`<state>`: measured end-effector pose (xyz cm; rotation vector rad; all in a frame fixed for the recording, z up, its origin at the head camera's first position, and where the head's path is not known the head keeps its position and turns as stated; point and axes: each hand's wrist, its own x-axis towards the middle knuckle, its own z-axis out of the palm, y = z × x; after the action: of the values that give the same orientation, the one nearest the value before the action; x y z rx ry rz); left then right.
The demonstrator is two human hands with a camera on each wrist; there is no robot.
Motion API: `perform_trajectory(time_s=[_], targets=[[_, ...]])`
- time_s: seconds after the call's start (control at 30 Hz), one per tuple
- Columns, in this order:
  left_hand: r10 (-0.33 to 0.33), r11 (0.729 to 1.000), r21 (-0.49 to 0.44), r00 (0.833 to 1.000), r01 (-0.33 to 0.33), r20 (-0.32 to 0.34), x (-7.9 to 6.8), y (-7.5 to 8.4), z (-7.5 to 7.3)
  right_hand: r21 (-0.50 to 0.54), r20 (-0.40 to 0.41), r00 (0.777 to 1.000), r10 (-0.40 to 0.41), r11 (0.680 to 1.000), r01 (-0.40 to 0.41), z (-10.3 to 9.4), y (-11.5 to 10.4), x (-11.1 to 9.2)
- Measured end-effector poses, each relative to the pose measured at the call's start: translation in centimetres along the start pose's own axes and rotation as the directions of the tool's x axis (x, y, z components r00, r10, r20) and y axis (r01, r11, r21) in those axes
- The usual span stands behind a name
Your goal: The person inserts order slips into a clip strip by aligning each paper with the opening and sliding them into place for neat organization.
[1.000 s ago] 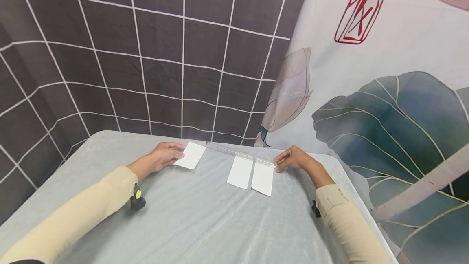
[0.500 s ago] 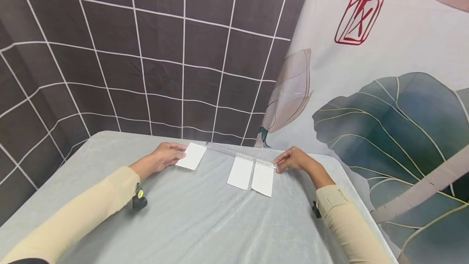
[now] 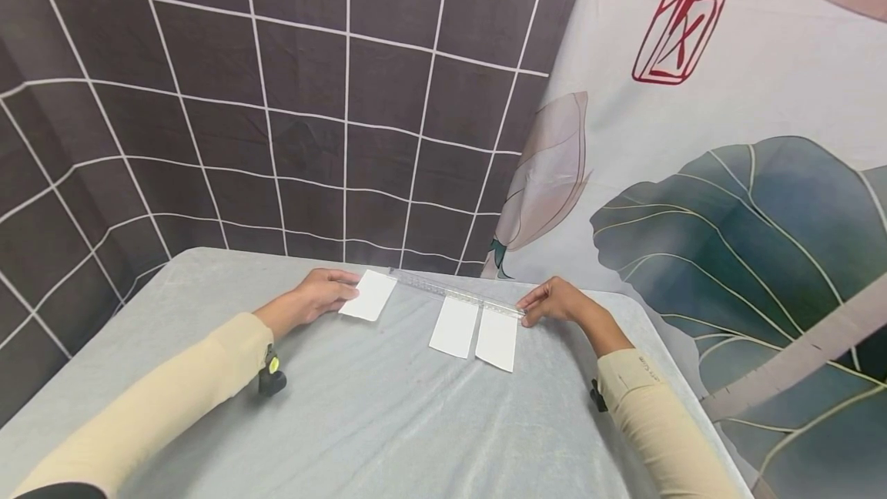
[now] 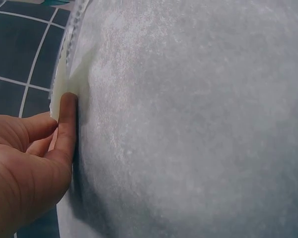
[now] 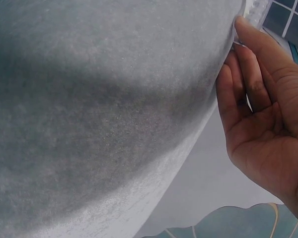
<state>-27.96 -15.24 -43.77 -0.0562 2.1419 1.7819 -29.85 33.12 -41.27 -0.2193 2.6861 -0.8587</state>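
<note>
My left hand [image 3: 323, 293] pinches the left edge of a small white paper piece [image 3: 369, 296]. In the left wrist view, thumb and finger hold this pale paper [image 4: 62, 82] at the cloth's edge. A clear ruler [image 3: 443, 288] runs slantwise along the far side of the table, its left end close to that paper's top right corner. At the ruler's right end, my right hand [image 3: 557, 301] grips it between thumb and fingers. Two more white paper pieces, a left one [image 3: 454, 327] and a right one [image 3: 496, 339], lie side by side with their top edges at the ruler, a narrow gap between them.
A pale grey cloth [image 3: 388, 414] covers the table and shows some creases. Behind it hangs a dark curtain [image 3: 298, 152] with white grid lines. To the right is a white curtain [image 3: 617, 129] printed with leaves.
My left hand has slid the paper piece slightly right, closer to the ruler's left end. The right hand, the ruler and the other two pieces have stayed put.
</note>
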Motion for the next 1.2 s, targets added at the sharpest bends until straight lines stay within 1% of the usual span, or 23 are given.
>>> perform_trajectory(time_s=[0.1,0.2,0.57,0.67,0.83,1.07,1.2], targets=[[0.006,1.000,-0.007,1.000,-0.006,0.002,0.1,0.1,0.2,0.000,0.000,1.000,-0.001,1.000,0.001,0.0,0.0,0.0],[-0.003,1.000,-0.005,1.000,0.003,0.002,0.1,0.2,0.4,0.004,0.002,1.000,0.002,1.000,-0.002,0.0,0.1,0.1],[-0.010,1.000,-0.003,0.999,0.010,0.036,0.5,0.6,1.2,0.008,0.004,1.000,0.004,1.000,-0.004,-0.1,0.0,0.0],[-0.009,1.000,-0.001,0.999,0.009,0.037,0.7,0.6,1.4,0.007,-0.001,1.000,0.003,1.000,-0.003,0.0,0.0,0.0],[-0.026,1.000,0.002,0.999,0.026,0.038,1.0,0.4,1.8,0.011,0.004,1.000,0.009,1.000,-0.009,0.1,0.1,0.0],[-0.031,0.999,0.009,0.999,0.031,0.043,1.2,0.8,1.9,0.001,-0.004,1.000,0.015,1.000,-0.015,0.1,0.1,0.1],[-0.033,0.999,-0.004,0.998,0.034,0.048,1.3,1.0,2.1,0.003,-0.003,1.000,0.018,1.000,-0.018,0.1,0.1,0.3]])
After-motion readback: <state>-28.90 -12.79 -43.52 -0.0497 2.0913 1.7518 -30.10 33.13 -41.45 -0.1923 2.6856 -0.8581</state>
